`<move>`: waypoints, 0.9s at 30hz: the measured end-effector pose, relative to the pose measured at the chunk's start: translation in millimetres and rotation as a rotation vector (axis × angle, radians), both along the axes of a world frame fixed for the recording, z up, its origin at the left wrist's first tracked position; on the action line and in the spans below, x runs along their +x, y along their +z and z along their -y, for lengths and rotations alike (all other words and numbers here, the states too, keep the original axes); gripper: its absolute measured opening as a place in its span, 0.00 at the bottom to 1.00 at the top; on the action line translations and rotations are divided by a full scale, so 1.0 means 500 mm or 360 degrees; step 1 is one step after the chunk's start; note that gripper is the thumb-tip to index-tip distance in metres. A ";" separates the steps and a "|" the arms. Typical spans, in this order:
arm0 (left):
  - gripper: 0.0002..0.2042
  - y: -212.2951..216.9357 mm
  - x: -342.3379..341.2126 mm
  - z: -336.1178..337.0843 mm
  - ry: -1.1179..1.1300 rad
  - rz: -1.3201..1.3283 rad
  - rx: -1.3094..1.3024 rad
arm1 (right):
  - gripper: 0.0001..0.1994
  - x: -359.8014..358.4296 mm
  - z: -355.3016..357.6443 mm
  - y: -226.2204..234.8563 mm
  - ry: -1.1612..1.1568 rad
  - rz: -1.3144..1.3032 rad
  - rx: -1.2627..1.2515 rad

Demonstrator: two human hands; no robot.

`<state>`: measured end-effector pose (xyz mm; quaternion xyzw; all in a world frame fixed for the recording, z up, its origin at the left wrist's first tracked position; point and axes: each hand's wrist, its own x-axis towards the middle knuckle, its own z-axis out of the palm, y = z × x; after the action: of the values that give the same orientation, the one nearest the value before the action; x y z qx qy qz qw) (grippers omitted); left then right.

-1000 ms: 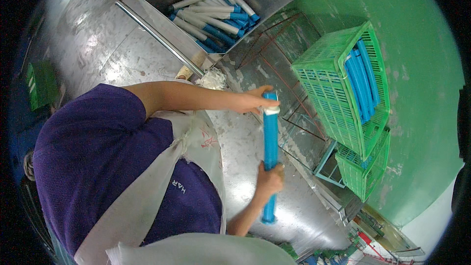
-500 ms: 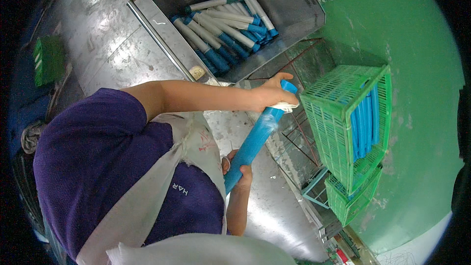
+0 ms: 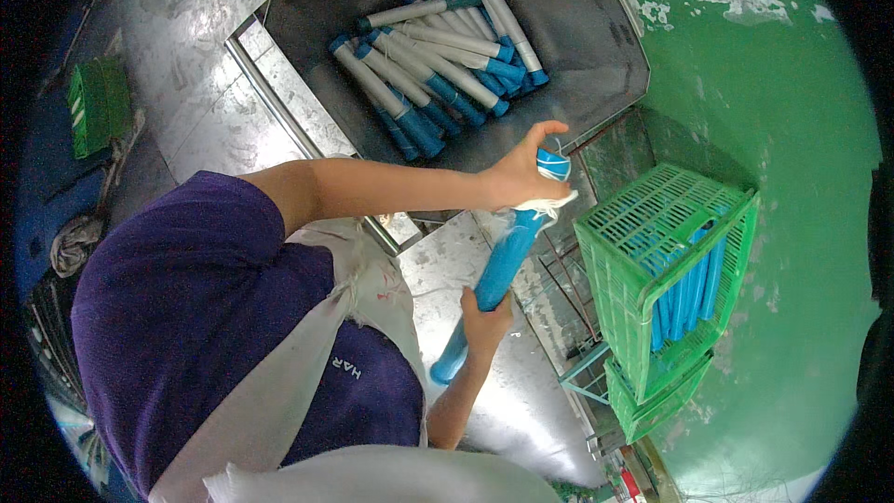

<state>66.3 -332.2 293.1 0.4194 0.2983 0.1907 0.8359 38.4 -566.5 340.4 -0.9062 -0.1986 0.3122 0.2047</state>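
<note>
A long blue tube [image 3: 508, 259] slants across the middle, with my two hands on it. At its upper end my left hand [image 3: 518, 175] is closed round the tube, one finger sticking out past the end. White cord [image 3: 551, 205] bunches under this hand, and a loose strand loops near its fingers. Lower down, my right hand [image 3: 486, 319] wraps round the tube from below. The tube's bottom end shows beneath that hand, close to my white apron [image 3: 384, 289].
A grey metal bin [image 3: 596, 70] ahead holds several blue-and-white tubes [image 3: 438, 65]. On the right, a green plastic crate [image 3: 615, 289] holds blue tubes, above another green crate [image 3: 643, 410]. A smaller green crate [image 3: 101, 107] stands far left. A metal rail [image 3: 270, 88] borders the bin.
My right hand has shifted forward along the tube, so the tube's lower end now shows. My left hand stays at the upper end. The whole view has shifted slightly.
</note>
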 end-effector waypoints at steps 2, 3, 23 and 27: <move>0.44 -0.015 0.009 -0.030 -0.0095 0.0026 -0.0143 | 0.25 -0.004 -0.022 -0.006 -0.0712 -0.1544 0.0611; 0.44 -0.016 0.009 -0.035 -0.0069 0.0025 -0.0168 | 0.26 -0.005 -0.032 -0.007 -0.0911 -0.2363 0.1008; 0.18 -0.176 0.046 -0.197 0.0017 0.0130 -0.0622 | 0.22 0.056 -0.134 -0.016 -0.0762 -0.1719 0.0252; 0.14 -0.339 0.050 -0.322 0.0256 -0.0525 -0.0062 | 0.19 0.127 -0.068 0.066 0.0016 -0.0428 -0.0198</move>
<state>91.4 -171.3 123.8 0.4036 0.4674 0.1798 0.7657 102.2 -532.5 373.4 -0.8662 -0.1542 0.4434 0.1713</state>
